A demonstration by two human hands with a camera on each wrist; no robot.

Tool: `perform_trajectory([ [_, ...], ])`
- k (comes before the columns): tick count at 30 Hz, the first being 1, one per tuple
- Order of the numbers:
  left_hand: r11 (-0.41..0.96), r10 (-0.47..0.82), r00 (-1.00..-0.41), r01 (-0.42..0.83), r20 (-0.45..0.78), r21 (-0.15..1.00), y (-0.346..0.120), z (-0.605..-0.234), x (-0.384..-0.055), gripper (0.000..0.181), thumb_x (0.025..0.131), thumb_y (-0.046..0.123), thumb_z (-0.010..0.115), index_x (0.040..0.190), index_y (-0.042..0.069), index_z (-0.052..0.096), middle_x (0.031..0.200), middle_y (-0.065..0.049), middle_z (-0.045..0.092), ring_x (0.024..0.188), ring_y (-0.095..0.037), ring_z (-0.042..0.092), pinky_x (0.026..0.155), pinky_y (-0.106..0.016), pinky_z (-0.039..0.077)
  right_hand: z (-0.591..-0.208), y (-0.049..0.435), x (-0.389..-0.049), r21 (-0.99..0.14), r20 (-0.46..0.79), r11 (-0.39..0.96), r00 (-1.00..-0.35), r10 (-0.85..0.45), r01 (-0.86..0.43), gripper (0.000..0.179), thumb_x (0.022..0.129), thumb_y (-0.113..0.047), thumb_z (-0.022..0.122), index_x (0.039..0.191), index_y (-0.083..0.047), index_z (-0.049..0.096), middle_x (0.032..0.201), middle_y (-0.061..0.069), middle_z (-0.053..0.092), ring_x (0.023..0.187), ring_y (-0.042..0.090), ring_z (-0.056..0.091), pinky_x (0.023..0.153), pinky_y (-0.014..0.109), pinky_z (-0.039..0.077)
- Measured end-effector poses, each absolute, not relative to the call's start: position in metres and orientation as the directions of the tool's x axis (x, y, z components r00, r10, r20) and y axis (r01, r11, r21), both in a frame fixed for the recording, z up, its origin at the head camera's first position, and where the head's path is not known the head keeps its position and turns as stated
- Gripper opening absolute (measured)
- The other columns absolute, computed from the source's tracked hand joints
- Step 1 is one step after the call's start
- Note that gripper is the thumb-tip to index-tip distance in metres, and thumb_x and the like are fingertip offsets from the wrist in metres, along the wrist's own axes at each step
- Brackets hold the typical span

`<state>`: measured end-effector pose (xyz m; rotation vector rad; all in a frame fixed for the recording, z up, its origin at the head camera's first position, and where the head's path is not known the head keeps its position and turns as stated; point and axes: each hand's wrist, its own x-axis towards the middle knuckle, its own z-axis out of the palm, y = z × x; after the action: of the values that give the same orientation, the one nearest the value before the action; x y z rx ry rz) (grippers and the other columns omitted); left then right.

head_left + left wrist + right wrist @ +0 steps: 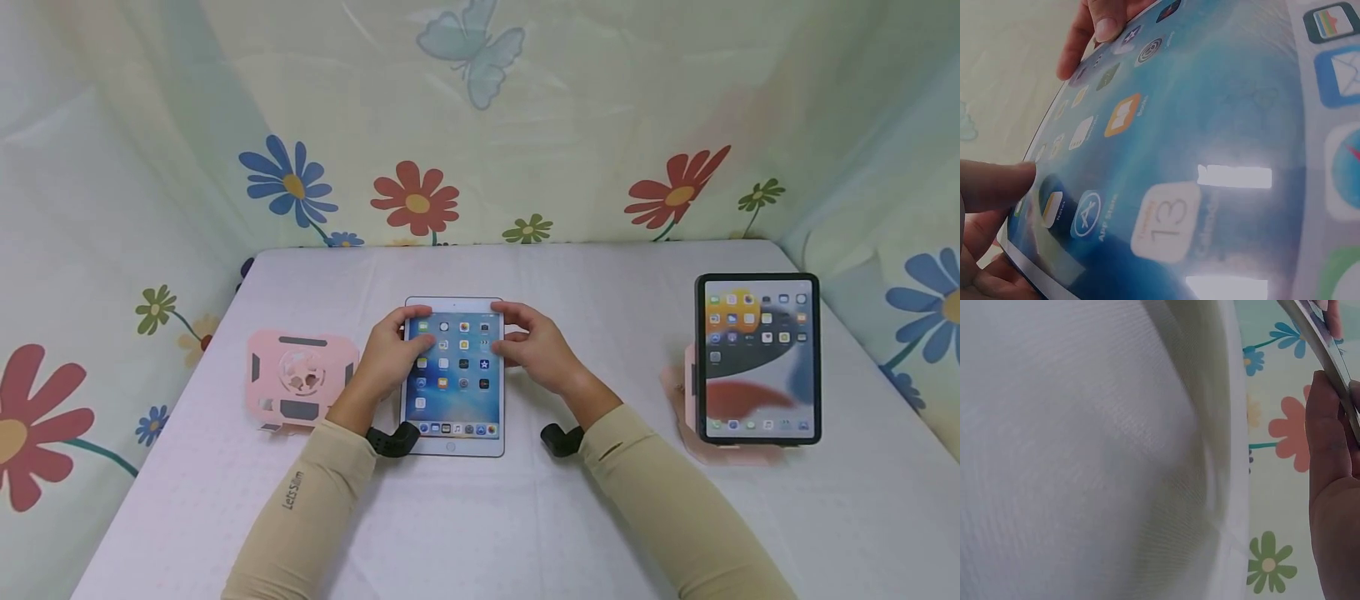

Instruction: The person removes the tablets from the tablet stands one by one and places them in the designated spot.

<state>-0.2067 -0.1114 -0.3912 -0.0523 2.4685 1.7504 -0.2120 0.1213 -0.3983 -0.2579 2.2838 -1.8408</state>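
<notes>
A white-bordered tablet (457, 400) with its screen lit and rows of app icons is in the middle of the head view, home button towards the person. My left hand (390, 354) grips its upper left edge, thumb over the screen side. On the opposite edge my right hand (546, 350) pinches the tablet between thumb and fingers. Up close in the left wrist view, the lit screen (1229, 125) shows bright reflections, and the left thumb (997, 184) lies at its border. The right wrist view catches the tablet's thin edge (1319, 340) above the right fingers.
A pink tablet case (273, 375) with grey pads and a round centre lies left of the hands. On the right, a larger black-framed tablet (757, 358) leans over a pink piece (682, 425). White cloth covers the table (487, 525); a flowered curtain (585, 150) hangs behind.
</notes>
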Motion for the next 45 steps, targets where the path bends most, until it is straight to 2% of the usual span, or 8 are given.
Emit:
perform_trajectory([
  [8, 0.311, 0.05, -0.987, -0.128, -0.151, 0.942, -0.11, -0.393, -0.207, 0.043, 0.098, 0.016, 0.067, 0.139, 0.019, 0.054, 0.135, -0.009, 0.053, 0.111, -0.031, 0.059, 0.094, -0.044, 0.053, -0.398, 0.122, -0.212, -0.978, -0.053, 0.209, -0.963, -0.264, -0.003, 0.06, 0.092, -0.005, 0.069, 0.148, -0.012, 0.048, 0.137, 0.012, 0.051, 0.099, 0.029, 0.063, 0.082, 0.035, 0.058],
  [14, 0.316, 0.044, -0.987, -0.136, -0.158, 0.939, -0.111, -0.394, -0.207, 0.044, 0.098, 0.017, 0.067, 0.139, 0.019, 0.053, 0.135, -0.01, 0.052, 0.11, -0.031, 0.06, 0.094, -0.045, 0.053, -0.4, 0.123, -0.211, -0.97, -0.071, 0.241, -0.959, -0.274, 0.003, 0.063, 0.094, -0.01, 0.07, 0.152, -0.015, 0.045, 0.149, 0.008, 0.044, 0.107, 0.029, 0.059, 0.088, 0.034, 0.056],
  [18, 0.325, 0.032, -0.985, -0.15, -0.169, 0.934, -0.111, -0.395, -0.207, 0.044, 0.097, 0.018, 0.068, 0.139, 0.02, 0.054, 0.138, -0.01, 0.051, 0.112, -0.031, 0.06, 0.093, -0.045, 0.053, -0.4, 0.124, -0.21, -0.97, -0.078, 0.245, -0.956, -0.284, 0.007, 0.066, 0.094, -0.013, 0.07, 0.154, -0.016, 0.042, 0.154, 0.007, 0.04, 0.109, 0.028, 0.059, 0.09, 0.034, 0.055],
  [26, 0.347, 0.031, -0.98, -0.175, -0.198, 0.921, -0.11, -0.397, -0.207, 0.048, 0.096, 0.023, 0.069, 0.141, 0.024, 0.053, 0.146, -0.009, 0.047, 0.114, -0.032, 0.059, 0.092, -0.046, 0.054, -0.403, 0.124, -0.208, -0.973, -0.078, 0.231, -0.955, -0.288, 0.01, 0.068, 0.094, -0.015, 0.069, 0.155, -0.016, 0.04, 0.154, 0.005, 0.041, 0.109, 0.025, 0.065, 0.089, 0.034, 0.056],
  [32, 0.394, 0.038, -0.98, -0.163, -0.193, 0.905, -0.111, -0.398, -0.206, 0.058, 0.094, 0.03, 0.071, 0.147, 0.026, 0.048, 0.155, -0.01, 0.038, 0.122, -0.036, 0.054, 0.093, -0.049, 0.052, -0.404, 0.126, -0.208, -0.973, -0.073, 0.229, -0.956, -0.285, 0.006, 0.067, 0.094, -0.016, 0.068, 0.154, -0.015, 0.04, 0.154, 0.007, 0.041, 0.115, 0.025, 0.065, 0.089, 0.035, 0.055],
  [38, 0.423, 0.061, -0.981, -0.141, -0.184, 0.895, -0.112, -0.401, -0.207, 0.07, 0.093, 0.033, 0.071, 0.154, 0.028, 0.037, 0.16, -0.011, 0.03, 0.138, -0.039, 0.04, 0.102, -0.054, 0.044, -0.407, 0.126, -0.207, -0.976, -0.071, 0.219, -0.953, -0.294, 0.005, 0.068, 0.094, -0.016, 0.069, 0.155, -0.013, 0.038, 0.156, 0.009, 0.039, 0.12, 0.027, 0.062, 0.092, 0.036, 0.054],
  [41, 0.409, 0.06, -0.983, -0.132, -0.171, 0.903, -0.112, -0.403, -0.206, 0.072, 0.094, 0.032, 0.071, 0.156, 0.028, 0.034, 0.161, -0.01, 0.028, 0.143, -0.038, 0.034, 0.106, -0.056, 0.039, -0.407, 0.126, -0.207, -0.976, -0.077, 0.218, -0.953, -0.292, 0.012, 0.068, 0.094, -0.016, 0.069, 0.155, -0.013, 0.038, 0.156, 0.009, 0.038, 0.121, 0.027, 0.061, 0.093, 0.036, 0.053],
  [45, 0.387, 0.043, -0.987, -0.126, -0.154, 0.913, -0.113, -0.403, -0.206, 0.069, 0.095, 0.029, 0.07, 0.155, 0.027, 0.036, 0.162, -0.009, 0.028, 0.144, -0.037, 0.033, 0.11, -0.055, 0.035, -0.408, 0.126, -0.206, -0.974, -0.088, 0.224, -0.956, -0.28, 0.024, 0.067, 0.094, -0.014, 0.068, 0.154, -0.012, 0.039, 0.156, 0.01, 0.039, 0.123, 0.027, 0.059, 0.094, 0.037, 0.053],
])
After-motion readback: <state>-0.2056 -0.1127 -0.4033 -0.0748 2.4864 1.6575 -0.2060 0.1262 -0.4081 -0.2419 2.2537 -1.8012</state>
